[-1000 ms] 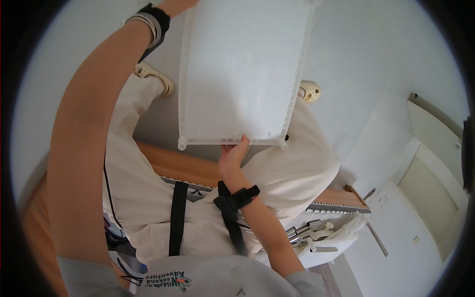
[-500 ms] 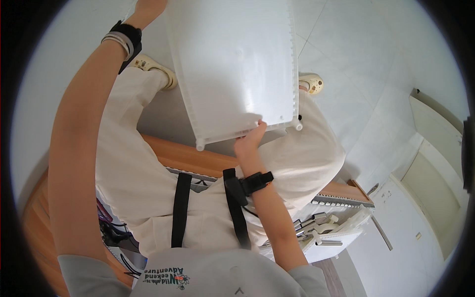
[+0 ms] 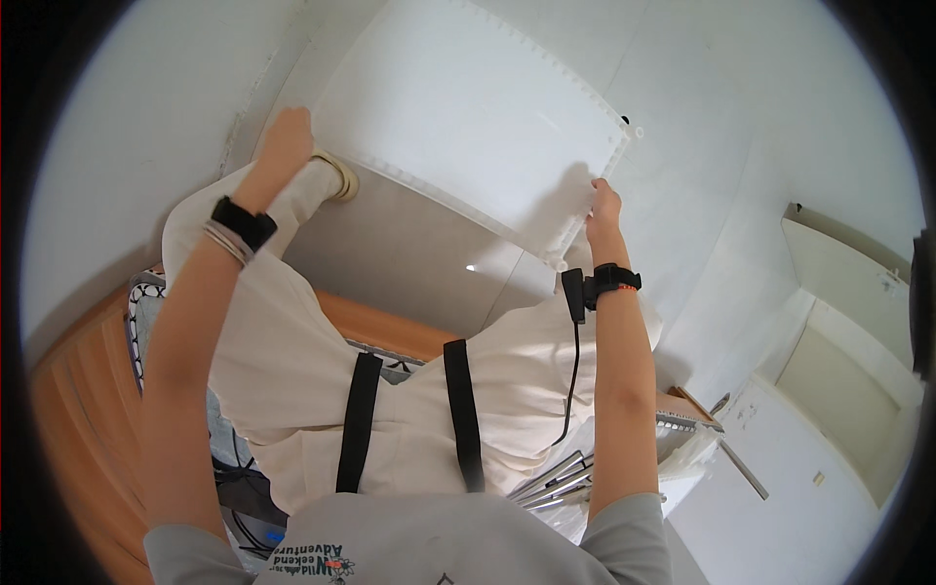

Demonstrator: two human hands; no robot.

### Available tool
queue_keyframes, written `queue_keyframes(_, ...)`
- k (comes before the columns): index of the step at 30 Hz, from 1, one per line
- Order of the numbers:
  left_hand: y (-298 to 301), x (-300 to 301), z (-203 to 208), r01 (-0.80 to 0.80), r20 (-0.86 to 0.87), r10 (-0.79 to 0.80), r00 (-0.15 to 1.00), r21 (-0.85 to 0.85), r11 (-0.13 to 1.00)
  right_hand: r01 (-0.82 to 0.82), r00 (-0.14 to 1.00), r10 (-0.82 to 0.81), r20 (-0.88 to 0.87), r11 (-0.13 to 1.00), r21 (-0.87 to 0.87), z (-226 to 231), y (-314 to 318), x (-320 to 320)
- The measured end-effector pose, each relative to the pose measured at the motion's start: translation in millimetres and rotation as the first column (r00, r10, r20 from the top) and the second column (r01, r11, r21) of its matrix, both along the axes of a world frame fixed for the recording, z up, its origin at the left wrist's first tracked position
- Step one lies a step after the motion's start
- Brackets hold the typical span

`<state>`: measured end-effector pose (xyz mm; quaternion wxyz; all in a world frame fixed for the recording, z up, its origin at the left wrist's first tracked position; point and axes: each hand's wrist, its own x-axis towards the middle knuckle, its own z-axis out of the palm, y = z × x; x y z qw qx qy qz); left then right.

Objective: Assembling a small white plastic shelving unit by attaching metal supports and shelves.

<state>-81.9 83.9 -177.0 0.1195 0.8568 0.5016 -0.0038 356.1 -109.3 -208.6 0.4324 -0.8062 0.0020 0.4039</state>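
Note:
A flat white plastic panel (image 3: 458,107) with notched edges and small pegs at its near-right corners is held out in front of my legs, above the floor. My right hand (image 3: 604,207) grips its right end, thumb lying on the top face. At the panel's left end, my left hand (image 3: 286,146) is closed with the fingers curled. Whether those fingers hold the panel's edge or something else is hidden. Both wrists wear black bands, and a black device with a cable (image 3: 575,295) sits by the right one.
I sit on a wooden-edged seat (image 3: 395,327), knees apart. Several metal tubes (image 3: 556,480) lie with clear plastic wrapping (image 3: 687,439) beside my right hip. Dark cables and a bag (image 3: 239,483) are at my left. A pale cabinet (image 3: 848,351) stands at the right, a wall (image 3: 146,146) at the left.
The panel has swung so that its pegged near end points right. My right hand moved right and farther away with it; my left hand came nearer and lower in the view.

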Motion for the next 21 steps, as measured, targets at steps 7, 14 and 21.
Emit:
queue_keyframes(7,-85,11,23,0.007,0.067,0.003,0.998,-0.145,0.989,-0.11,0.926,0.18,0.332,0.969,-0.22,-5,-24,2)
queue_keyframes(14,-132,38,44,-0.045,-0.129,0.005,0.992,-0.309,0.95,-0.085,0.926,0.128,0.356,0.987,-0.134,29,-34,6)
queue_keyframes(21,-147,35,42,-0.065,-0.04,0.057,0.998,-0.236,0.97,-0.523,0.28,0.579,0.766,0.761,-0.384,84,-22,-63)
